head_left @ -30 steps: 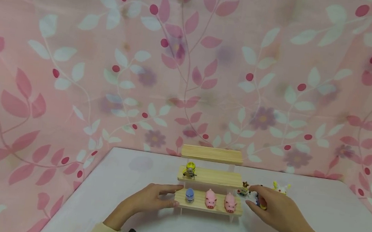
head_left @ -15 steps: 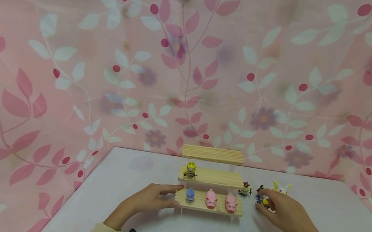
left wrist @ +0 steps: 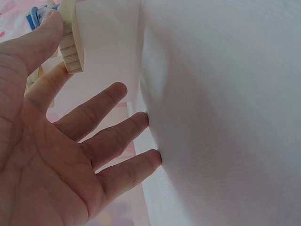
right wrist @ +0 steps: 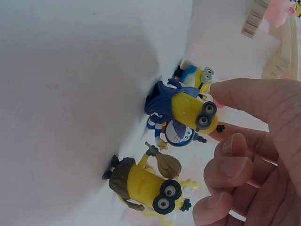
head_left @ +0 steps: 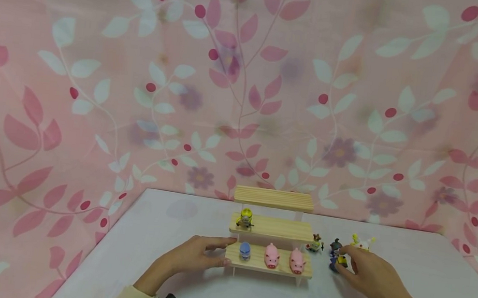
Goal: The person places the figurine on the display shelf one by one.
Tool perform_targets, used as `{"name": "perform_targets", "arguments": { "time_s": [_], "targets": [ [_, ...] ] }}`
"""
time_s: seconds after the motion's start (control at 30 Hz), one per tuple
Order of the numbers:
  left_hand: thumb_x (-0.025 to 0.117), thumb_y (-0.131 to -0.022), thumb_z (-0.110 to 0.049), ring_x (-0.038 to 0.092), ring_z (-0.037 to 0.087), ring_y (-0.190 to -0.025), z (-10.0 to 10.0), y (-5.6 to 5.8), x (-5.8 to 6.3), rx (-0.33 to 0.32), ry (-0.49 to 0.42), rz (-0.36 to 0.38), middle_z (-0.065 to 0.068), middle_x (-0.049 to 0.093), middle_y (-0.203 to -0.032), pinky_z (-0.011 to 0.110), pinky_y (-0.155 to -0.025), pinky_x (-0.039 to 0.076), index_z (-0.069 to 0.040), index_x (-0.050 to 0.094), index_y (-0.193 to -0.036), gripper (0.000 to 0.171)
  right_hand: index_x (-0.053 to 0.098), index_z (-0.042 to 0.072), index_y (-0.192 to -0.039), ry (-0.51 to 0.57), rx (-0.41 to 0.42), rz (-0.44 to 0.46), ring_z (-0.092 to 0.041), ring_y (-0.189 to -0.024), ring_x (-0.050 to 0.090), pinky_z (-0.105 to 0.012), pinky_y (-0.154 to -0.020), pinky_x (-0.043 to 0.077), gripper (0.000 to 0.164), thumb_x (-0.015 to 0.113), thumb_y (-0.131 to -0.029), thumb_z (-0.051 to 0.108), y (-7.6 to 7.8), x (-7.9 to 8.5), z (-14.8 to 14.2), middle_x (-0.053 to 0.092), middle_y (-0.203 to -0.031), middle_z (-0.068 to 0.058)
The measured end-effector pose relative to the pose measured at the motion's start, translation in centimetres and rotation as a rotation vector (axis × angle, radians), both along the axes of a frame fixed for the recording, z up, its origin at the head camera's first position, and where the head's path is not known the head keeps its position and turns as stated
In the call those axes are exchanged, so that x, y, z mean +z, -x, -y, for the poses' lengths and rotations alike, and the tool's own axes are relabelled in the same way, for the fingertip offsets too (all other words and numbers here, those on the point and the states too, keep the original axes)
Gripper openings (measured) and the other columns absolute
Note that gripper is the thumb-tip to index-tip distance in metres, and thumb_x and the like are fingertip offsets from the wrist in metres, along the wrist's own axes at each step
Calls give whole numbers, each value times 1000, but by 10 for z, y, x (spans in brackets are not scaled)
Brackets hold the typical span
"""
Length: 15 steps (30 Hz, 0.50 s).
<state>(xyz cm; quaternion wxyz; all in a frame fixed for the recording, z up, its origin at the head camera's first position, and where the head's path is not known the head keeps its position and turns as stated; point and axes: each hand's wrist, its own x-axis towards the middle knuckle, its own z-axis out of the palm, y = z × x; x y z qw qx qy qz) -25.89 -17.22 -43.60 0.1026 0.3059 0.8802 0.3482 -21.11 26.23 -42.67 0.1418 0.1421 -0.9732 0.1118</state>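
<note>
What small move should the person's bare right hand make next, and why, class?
Probably close the pinch on the yellow, goggled figurine in a blue robe: the right hand has thumb and forefinger beside the toy's head, and the pale wooden stand has bare space on its middle tier.

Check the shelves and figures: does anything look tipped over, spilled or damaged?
Nothing stands out: the pink pigs and blue figure rest on the lowest shelf, the yellow figure on the middle shelf, and the brown-skirted figure near the right hand stands upright. No spill or breakage shows.
</note>
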Motion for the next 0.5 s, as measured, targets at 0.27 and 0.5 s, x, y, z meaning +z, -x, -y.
{"name": "perform_targets", "arguments": {
  "time_s": [0.27,0.5],
  "targets": [
    [65,-91,-53,55,25,-125,1,1,-1,2,1,-5,1,56,-140,54,-101,43,-28,52,-145,61,67,16,-105,-41,-11,12,-6,-54,34,-26,-47,28,31,81,-81,30,5,-1,-2,41,-64,11],
    [65,-91,-53,55,24,-125,1,2,-3,10,-1,7,1,55,-141,54,-101,43,-33,52,-144,59,66,15,-104,-44,-50,93,-10,-56,38,-28,-48,32,31,80,-81,31,5,-1,-1,44,-66,8]
  ]
}}
